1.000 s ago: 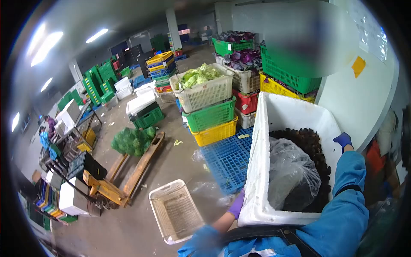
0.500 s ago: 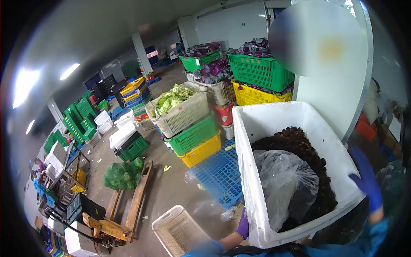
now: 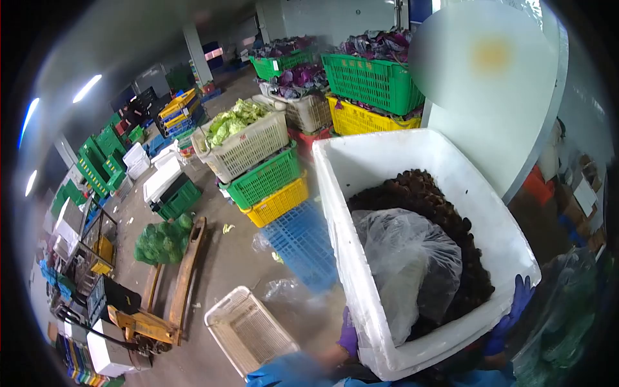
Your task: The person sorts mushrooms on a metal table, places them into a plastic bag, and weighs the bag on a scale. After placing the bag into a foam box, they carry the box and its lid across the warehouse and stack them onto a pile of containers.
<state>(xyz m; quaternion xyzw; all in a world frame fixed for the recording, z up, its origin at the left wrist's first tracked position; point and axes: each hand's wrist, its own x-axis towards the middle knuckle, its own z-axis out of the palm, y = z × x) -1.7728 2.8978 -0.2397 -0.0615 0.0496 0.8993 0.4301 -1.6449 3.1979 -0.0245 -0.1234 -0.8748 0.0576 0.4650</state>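
A large white foam box (image 3: 332, 213) is right in front of me. Inside lies a heap of dark brown, clumped pieces (image 3: 419, 187) whose kind I cannot make out, partly under a crumpled clear plastic bag (image 3: 412, 258). Against the outside of the box's near left wall is my left hand (image 3: 349, 333), in a purple glove; its fingers are partly hidden behind the box. In a blue-purple glove, my right hand (image 3: 510, 316) holds the box's near right corner from outside, fingertips reaching up by the rim.
Beyond the box stand stacked crates with purple cabbage (image 3: 367, 80) and pale leafy greens (image 3: 235, 122). A white door panel (image 3: 496, 135) rises at right. On the floor are a blue pallet (image 3: 300, 242), a beige basket (image 3: 251, 329) and a pallet jack (image 3: 184, 284) with a green net sack (image 3: 164, 242).
My right hand has come down from beside the box onto its near right corner. My left hand stays at the left wall. The whole view has shifted, so the surroundings sit further left and up.
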